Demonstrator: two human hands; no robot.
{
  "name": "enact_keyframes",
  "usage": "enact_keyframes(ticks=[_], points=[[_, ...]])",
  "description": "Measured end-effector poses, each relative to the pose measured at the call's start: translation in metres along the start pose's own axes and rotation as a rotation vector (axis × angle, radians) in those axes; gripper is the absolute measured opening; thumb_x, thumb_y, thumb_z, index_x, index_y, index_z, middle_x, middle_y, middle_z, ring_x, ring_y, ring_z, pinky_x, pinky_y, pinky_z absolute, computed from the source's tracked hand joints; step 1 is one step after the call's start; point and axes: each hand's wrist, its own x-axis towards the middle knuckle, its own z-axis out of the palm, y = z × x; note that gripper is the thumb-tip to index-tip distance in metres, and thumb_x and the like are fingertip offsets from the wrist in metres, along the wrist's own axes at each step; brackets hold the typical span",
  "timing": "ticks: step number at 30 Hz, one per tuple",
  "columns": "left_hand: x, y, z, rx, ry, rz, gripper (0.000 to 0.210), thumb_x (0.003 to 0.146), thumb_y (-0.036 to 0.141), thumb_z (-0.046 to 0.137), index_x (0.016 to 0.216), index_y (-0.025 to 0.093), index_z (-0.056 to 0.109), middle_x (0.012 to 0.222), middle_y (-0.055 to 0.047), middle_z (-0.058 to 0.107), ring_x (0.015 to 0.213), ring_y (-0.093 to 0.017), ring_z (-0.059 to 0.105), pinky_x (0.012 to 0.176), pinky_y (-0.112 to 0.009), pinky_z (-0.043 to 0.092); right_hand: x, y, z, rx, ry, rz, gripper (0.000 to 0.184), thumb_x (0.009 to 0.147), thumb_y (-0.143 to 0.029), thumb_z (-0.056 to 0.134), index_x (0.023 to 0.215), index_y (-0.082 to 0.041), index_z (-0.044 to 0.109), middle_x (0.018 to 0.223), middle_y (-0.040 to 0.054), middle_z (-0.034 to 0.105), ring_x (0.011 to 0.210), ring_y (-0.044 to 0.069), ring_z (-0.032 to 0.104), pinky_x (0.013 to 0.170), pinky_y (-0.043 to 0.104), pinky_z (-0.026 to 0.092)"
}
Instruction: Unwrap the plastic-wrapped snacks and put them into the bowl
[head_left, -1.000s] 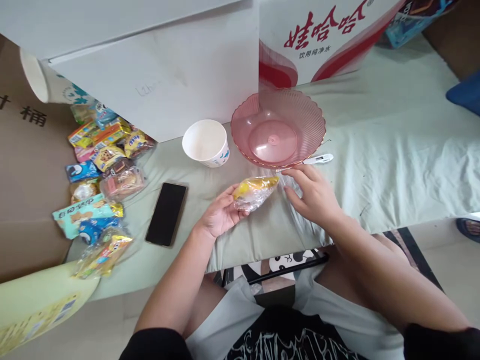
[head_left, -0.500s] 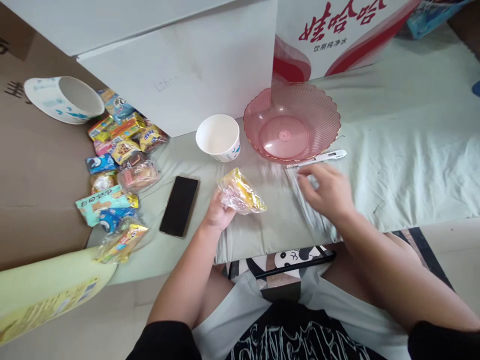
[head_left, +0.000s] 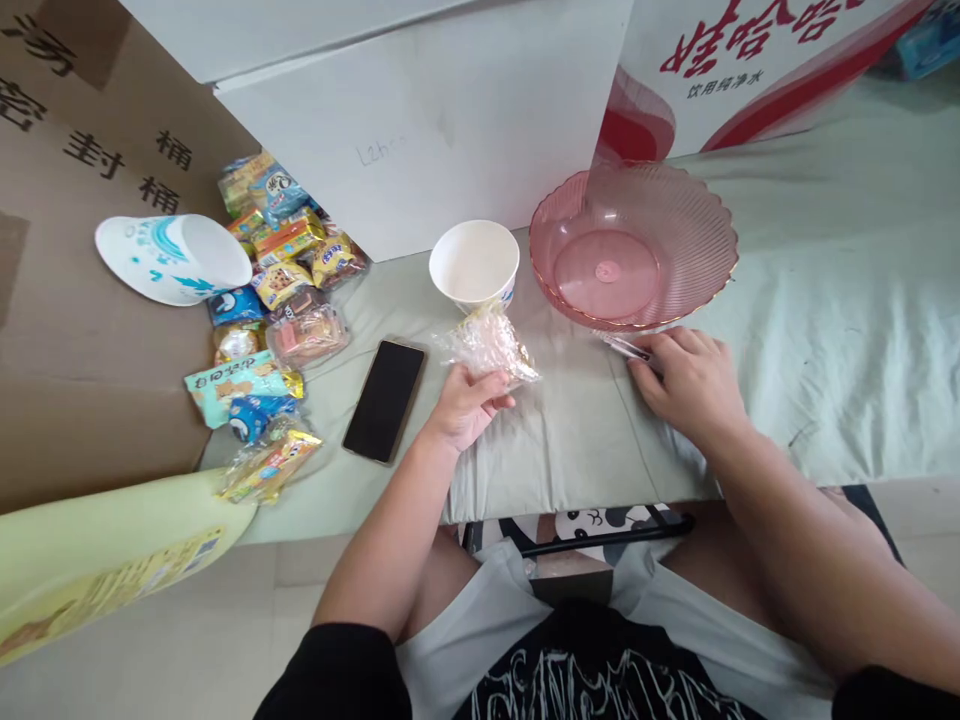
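The left hand (head_left: 472,405) grips a clear-wrapped packet (head_left: 496,348) by its near edge, above the worktop (head_left: 570,460). The right hand (head_left: 694,390) closes its fingers on the right end of a knife (head_left: 621,346). The knife's long axis runs left and slightly away; its free end lies right of the packet, just before the pink bowl (head_left: 645,315). A paper cup (head_left: 475,265) stands directly behind the packet.

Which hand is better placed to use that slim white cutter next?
Probably the right hand: it holds the slim white cutter, while the left hand grips the clear-wrapped packet.
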Motion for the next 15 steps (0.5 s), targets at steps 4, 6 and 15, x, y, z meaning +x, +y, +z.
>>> enact_keyframes(ticks=[4, 6, 15], points=[[-0.001, -0.003, 0.002, 0.243, 0.084, 0.137, 0.044, 0.061, 0.037, 0.092, 0.091, 0.018, 0.066, 0.080, 0.000, 0.066, 0.065, -0.011, 0.057, 0.050, -0.021, 0.044, -0.001, -0.010, -0.003, 0.189, 0.045, -0.022, 0.022, 0.094, -0.033, 0.053, 0.110, -0.024, 0.065, 0.086, 0.0062, 0.073, 0.067, 0.021, 0.063, 0.060, 0.033, 0.047], [-0.005, -0.004, 0.003, 0.346, 0.119, 0.239, 0.053, 0.062, 0.033, 0.091, 0.107, 0.020, 0.065, 0.087, -0.002, 0.069, 0.071, -0.014, 0.062, 0.059, -0.024, 0.049, -0.002, -0.015, -0.005, 0.253, 0.029, -0.018, 0.021, 0.095, -0.034, 0.054, 0.110, -0.025, 0.064, 0.079, 0.0027, 0.071, 0.058, 0.018, 0.059, 0.056, 0.031, 0.045], [-0.004, -0.008, -0.008, 0.577, 0.175, 0.431, 0.050, 0.075, 0.035, 0.080, 0.120, 0.022, 0.064, 0.111, -0.006, 0.067, 0.078, -0.014, 0.061, 0.070, -0.027, 0.049, -0.004, -0.030, -0.009, 0.435, -0.023, -0.226, 0.029, 0.092, -0.018, 0.051, 0.117, -0.024, 0.065, 0.090, 0.0053, 0.073, 0.073, 0.019, 0.067, 0.066, 0.033, 0.054]])
